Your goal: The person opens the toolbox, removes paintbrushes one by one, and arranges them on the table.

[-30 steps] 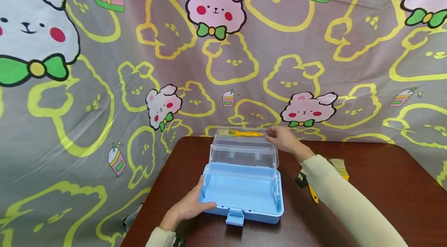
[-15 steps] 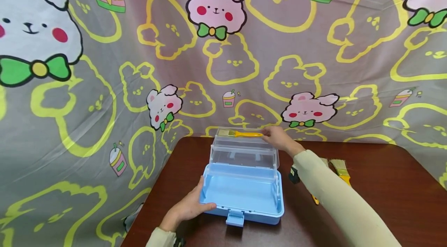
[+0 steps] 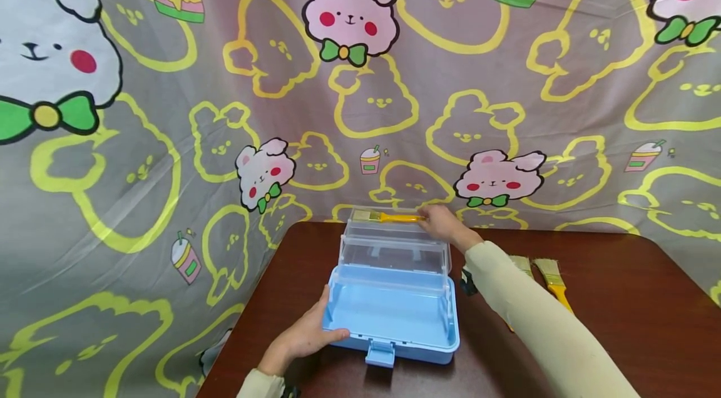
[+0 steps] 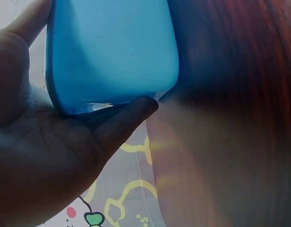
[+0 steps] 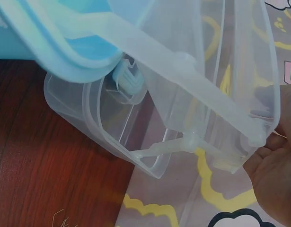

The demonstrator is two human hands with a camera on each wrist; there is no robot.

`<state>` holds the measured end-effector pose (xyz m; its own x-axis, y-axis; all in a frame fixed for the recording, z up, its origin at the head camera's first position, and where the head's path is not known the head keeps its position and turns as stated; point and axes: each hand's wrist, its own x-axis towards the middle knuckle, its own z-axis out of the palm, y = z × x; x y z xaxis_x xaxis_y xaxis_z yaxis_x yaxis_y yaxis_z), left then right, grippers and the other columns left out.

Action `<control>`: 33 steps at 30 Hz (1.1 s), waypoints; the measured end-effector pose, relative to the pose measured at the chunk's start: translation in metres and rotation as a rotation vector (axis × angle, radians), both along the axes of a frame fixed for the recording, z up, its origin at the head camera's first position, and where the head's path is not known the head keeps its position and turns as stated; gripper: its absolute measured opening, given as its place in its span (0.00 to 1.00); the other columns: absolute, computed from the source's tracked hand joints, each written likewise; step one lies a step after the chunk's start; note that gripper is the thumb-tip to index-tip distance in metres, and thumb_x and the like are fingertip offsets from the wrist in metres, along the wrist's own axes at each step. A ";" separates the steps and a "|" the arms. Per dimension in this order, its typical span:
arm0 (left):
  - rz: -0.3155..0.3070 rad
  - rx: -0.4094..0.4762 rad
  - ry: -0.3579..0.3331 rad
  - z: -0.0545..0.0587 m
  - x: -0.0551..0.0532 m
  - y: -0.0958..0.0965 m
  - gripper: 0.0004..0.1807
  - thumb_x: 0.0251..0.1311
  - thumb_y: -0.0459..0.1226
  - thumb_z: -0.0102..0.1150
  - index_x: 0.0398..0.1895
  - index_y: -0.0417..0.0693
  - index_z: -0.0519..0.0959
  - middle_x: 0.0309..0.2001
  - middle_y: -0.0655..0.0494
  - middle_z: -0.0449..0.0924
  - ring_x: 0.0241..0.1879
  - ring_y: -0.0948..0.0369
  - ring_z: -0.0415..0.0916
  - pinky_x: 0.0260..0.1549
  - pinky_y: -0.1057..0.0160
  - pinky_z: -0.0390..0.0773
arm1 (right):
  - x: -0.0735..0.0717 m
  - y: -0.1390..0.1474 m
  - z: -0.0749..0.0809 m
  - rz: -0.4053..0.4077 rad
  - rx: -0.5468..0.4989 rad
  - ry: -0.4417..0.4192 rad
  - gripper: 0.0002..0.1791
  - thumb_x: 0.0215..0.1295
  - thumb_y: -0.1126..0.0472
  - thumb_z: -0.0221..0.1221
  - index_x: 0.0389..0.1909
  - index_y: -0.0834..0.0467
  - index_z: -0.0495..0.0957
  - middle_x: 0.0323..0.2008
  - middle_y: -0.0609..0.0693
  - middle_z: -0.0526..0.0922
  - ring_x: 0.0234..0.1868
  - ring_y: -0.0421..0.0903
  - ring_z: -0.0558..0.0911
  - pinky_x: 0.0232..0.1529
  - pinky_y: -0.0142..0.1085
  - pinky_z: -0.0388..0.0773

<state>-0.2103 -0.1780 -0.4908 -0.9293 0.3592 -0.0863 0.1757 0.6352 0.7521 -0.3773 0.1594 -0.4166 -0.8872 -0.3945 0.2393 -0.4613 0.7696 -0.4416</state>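
A light blue storage box (image 3: 391,316) stands unfolded on the table, its clear tiered trays (image 3: 394,254) raised at the back. My left hand (image 3: 304,332) grips the box's front left corner, thumb along the front and fingers on the side; the left wrist view shows the hand (image 4: 65,151) around that corner. A paintbrush (image 3: 394,218) with a yellow handle lies across the top tray, bristles to the left. My right hand (image 3: 445,224) has its fingers curled at the handle's end. In the right wrist view, the tray wall partly covers the fingers of the hand (image 5: 275,175).
Two more paintbrushes lie right of the box, one brush (image 3: 552,282) in plain sight and another brush (image 3: 522,265) partly under my right sleeve. The box's latch (image 3: 380,353) hangs down in front. A patterned cloth (image 3: 360,104) rises behind the brown table (image 3: 619,298).
My right hand has moved a little left, from beside the paintbrush's handle end onto it. The brush stays nearly in place. My left hand keeps its hold on the box corner.
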 end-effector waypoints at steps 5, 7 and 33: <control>-0.015 0.009 0.008 -0.001 0.000 -0.001 0.62 0.53 0.49 0.68 0.72 0.34 0.32 0.72 0.33 0.40 0.68 0.42 0.49 0.61 0.39 0.53 | 0.001 0.000 -0.003 -0.017 0.010 -0.028 0.21 0.67 0.62 0.56 0.57 0.70 0.73 0.49 0.63 0.79 0.48 0.56 0.78 0.49 0.49 0.74; -0.023 0.014 0.016 -0.002 -0.001 -0.001 0.62 0.53 0.49 0.68 0.73 0.34 0.32 0.72 0.34 0.39 0.68 0.42 0.49 0.61 0.39 0.53 | 0.001 0.000 -0.003 -0.023 0.009 -0.041 0.21 0.67 0.62 0.56 0.57 0.70 0.72 0.49 0.62 0.79 0.48 0.56 0.78 0.49 0.48 0.75; -0.018 -0.018 0.014 0.002 0.001 -0.001 0.62 0.54 0.50 0.67 0.72 0.32 0.32 0.72 0.32 0.39 0.68 0.42 0.47 0.61 0.40 0.53 | 0.005 -0.007 0.003 -0.011 -0.005 -0.086 0.19 0.64 0.65 0.57 0.55 0.67 0.75 0.50 0.61 0.79 0.49 0.55 0.78 0.48 0.47 0.75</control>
<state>-0.2096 -0.1790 -0.4888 -0.9238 0.3745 -0.0796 0.1981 0.6454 0.7377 -0.3722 0.1520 -0.4137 -0.9087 -0.3838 0.1643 -0.4134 0.7720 -0.4828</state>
